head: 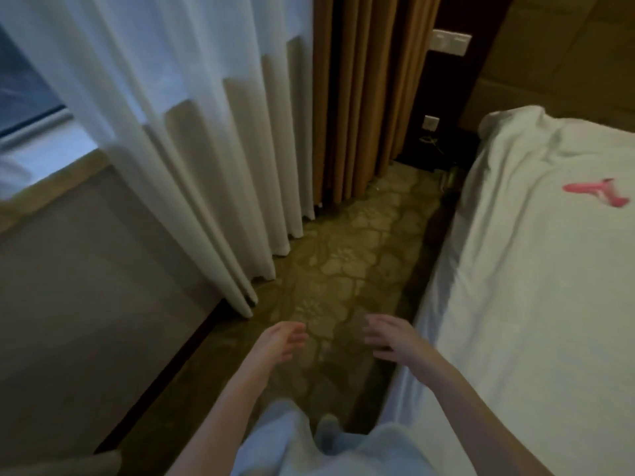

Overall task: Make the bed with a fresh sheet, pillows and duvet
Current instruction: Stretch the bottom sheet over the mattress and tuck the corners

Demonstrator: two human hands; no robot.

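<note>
The person stands in the gap between the bed (536, 338) and the curtain (192, 173). Both arms reach out in front, over the carpet (347, 255).

The left hand (281, 341) is empty. Its fingers hang loose and a little bent. It holds nothing.

The right hand (391, 338) is empty too. Its fingers are spread wide and point ahead. It is just beside the bed edge but does not touch it.

The sheet (515, 269) lies to the right of the right hand. It covers the bed top and hangs down the side, near that hand. It has some wrinkles, and at the far corner it sits in a bump. That is likely why the hands are free and held out: the sheet side may need a pull or a tuck, and empty hands can grab it fast.

A small pink thing (598, 194) lies on the sheet, far ahead and to the right of the right hand. I cannot tell what it is. It may have to come off before the duvet goes on.

No pillows or duvet show here, so I think much of the job is not yet done.

Far ahead of both hands are a brown drape (360, 97) and a wall socket (431, 123).
</note>
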